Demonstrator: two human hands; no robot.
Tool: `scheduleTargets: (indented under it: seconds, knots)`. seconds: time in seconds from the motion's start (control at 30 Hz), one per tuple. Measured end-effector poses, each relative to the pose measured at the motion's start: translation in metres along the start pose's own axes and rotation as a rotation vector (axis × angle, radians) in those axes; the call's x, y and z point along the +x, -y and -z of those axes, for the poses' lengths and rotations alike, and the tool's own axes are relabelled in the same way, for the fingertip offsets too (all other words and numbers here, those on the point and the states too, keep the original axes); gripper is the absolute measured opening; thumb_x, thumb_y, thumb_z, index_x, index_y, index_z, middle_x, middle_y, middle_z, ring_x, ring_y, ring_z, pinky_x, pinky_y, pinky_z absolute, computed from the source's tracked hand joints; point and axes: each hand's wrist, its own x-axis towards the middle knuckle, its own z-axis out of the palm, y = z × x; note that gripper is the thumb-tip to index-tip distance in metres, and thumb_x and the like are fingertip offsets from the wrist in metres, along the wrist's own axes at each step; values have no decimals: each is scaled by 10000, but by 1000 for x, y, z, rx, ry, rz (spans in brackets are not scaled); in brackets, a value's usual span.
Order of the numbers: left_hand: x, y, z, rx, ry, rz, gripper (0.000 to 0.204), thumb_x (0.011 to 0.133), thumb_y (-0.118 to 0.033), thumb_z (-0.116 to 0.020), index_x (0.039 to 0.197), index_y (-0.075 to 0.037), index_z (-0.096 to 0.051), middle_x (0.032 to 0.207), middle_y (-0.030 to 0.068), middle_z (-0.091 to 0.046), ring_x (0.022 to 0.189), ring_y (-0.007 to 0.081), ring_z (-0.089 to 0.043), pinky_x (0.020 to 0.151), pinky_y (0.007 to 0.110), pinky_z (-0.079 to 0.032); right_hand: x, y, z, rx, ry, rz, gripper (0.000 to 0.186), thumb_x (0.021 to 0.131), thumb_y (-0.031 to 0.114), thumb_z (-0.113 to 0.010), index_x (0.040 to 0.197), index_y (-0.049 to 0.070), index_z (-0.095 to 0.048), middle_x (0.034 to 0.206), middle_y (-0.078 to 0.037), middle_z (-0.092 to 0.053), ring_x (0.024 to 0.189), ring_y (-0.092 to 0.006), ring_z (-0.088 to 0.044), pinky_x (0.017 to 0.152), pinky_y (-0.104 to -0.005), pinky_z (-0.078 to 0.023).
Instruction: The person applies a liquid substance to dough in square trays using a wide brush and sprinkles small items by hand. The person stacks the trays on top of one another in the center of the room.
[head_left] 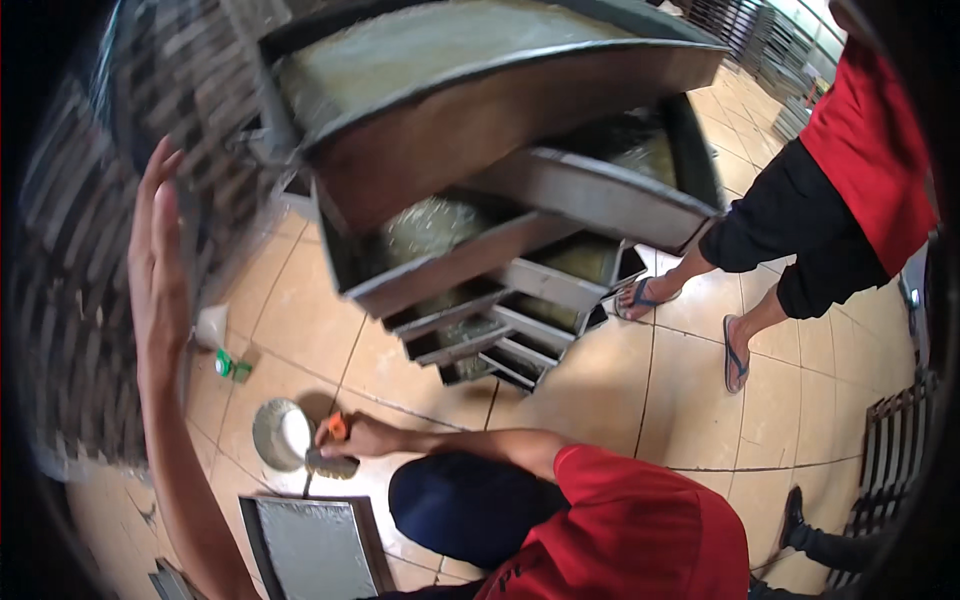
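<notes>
My left hand point(160, 260) is raised at the left with its fingers stretched out and nothing in it. It stands beside a tall criss-cross stack of metal trays point(510, 110), apart from it in the picture. The top tray point(450, 50) has a pale, wet-looking layer inside, and lower trays show shiny contents. Behind my hand rise blurred stacks of dark slats or tray edges point(80, 300). My right hand is out of view.
A crouching co-worker in a dark cap point(460, 510) holds a brush point(332, 464) by a round bucket point(268, 436). A shallow tray point(310, 550) lies nearby. Another person in black shorts point(790, 220) stands at the right. A green-capped item point(223, 362) sits on the tiles.
</notes>
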Motion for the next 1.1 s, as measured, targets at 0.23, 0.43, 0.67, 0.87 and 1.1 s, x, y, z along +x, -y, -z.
scheduleTargets:
  seconds: [0.23, 0.43, 0.67, 0.87, 1.1]
  knots:
    - [-318, 98, 187, 75, -47, 568, 543, 1010, -213, -522, 1503, -52, -362, 1522, 143, -398, 1425, 266, -356, 1165, 434, -284, 71, -25, -36, 236, -271, -170, 268, 914, 267, -712, 1074, 71, -626, 923, -39, -695, 823, -132, -682, 663, -288, -576]
    - [-725, 110, 285, 155, -693, 1225, 537, 995, -177, -554, 1478, -23, -377, 1478, 162, -451, 1382, 260, -418, 1086, 390, -388, 178, -23, -134, -496, 41, 101, 270, 898, 207, -719, 1084, 23, -654, 954, -90, -725, 870, -168, -701, 749, -321, -561]
    - [-951, 80, 226, 378, -712, 1616, 589, 994, -249, -548, 1497, -14, -353, 1495, 220, -422, 1402, 331, -395, 1117, 450, -332, 203, -153, -219, -1057, 183, 173, 288, 871, 273, -705, 976, 4, -694, 900, -222, -710, 839, -376, -698, 757, -445, -543]
    - [-929, 137, 202, 249, -797, 1462, 568, 984, -123, -528, 1489, 43, -329, 1490, 241, -423, 1395, 324, -406, 1137, 395, -325, 202, -224, -206, -1240, -74, 65, 268, 883, 267, -701, 996, 24, -699, 898, -193, -723, 858, -345, -711, 765, -427, -542]
    - [-931, 172, 220, 282, -704, 1517, 540, 941, 11, -467, 1472, 2, -370, 1250, 287, -600, 1151, 343, -611, 977, 376, -451, 187, -209, -237, -1180, -271, 6, 273, 930, 271, -655, 1025, 19, -693, 898, -192, -722, 868, -339, -706, 787, -415, -521]
